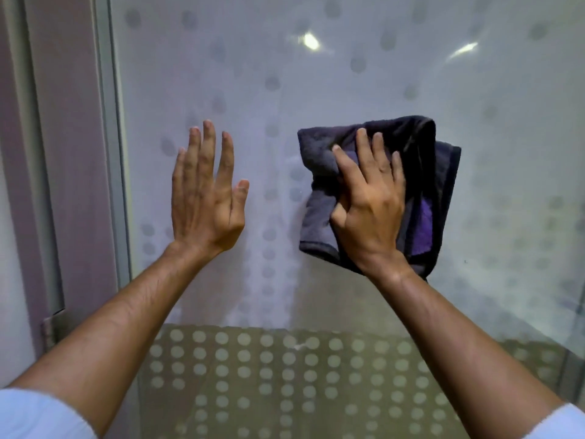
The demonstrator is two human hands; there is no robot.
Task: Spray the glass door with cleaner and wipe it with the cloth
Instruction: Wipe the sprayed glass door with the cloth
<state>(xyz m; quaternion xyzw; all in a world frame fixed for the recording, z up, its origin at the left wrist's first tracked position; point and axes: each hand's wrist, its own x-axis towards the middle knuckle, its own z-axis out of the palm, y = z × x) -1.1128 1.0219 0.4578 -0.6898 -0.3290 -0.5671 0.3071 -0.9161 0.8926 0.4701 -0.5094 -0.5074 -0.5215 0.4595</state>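
The glass door point(316, 74) fills the view in front of me, its pane patterned with frosted dots. My right hand point(368, 201) presses a folded dark grey and purple cloth point(421, 160) flat against the glass at mid-height. My left hand point(205, 191) is raised beside it, to the left, with fingers spread and palm toward the glass, holding nothing. Whether the left palm touches the pane I cannot tell. No spray bottle is in view.
A grey metal door frame point(110, 137) runs vertically along the left edge of the glass, with a mauve wall strip point(69, 153) beyond it. A hinge or latch plate point(50, 331) sits low on the left. Ceiling lights point(310, 41) reflect in the upper glass.
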